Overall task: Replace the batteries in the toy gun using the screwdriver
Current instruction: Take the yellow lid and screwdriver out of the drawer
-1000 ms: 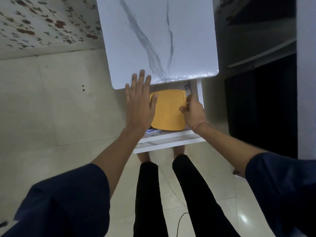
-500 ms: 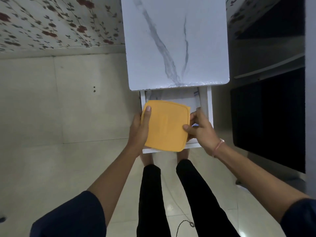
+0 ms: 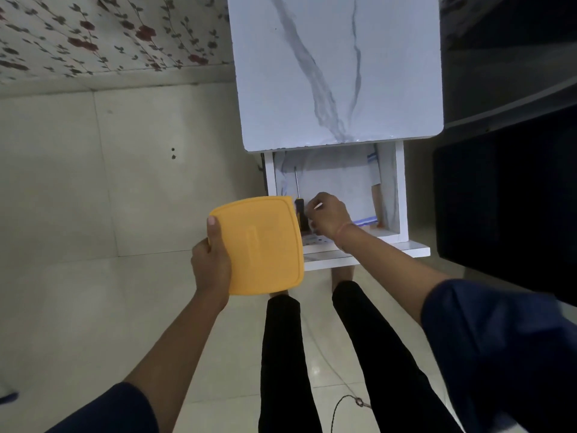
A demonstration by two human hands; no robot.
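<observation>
Gripping a yellow lid [image 3: 262, 245] by its left edge, the left hand [image 3: 210, 264] holds it near the open drawer [image 3: 390, 195] under the marble counter [image 3: 337, 70]. Inside the drawer, the right hand [image 3: 329, 215] curls its fingers [image 3: 312, 210] around the screwdriver [image 3: 298, 201], whose shaft points far.

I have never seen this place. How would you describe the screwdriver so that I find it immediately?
Find the white marble-patterned table; an open white drawer sticks out from under its near edge. At the drawer's left side, between the orange lid held by the left hand and the reaching right hand, lies the screwdriver. It is the only thing there with a thin metal shaft and a black-and-orange handle.
</observation>
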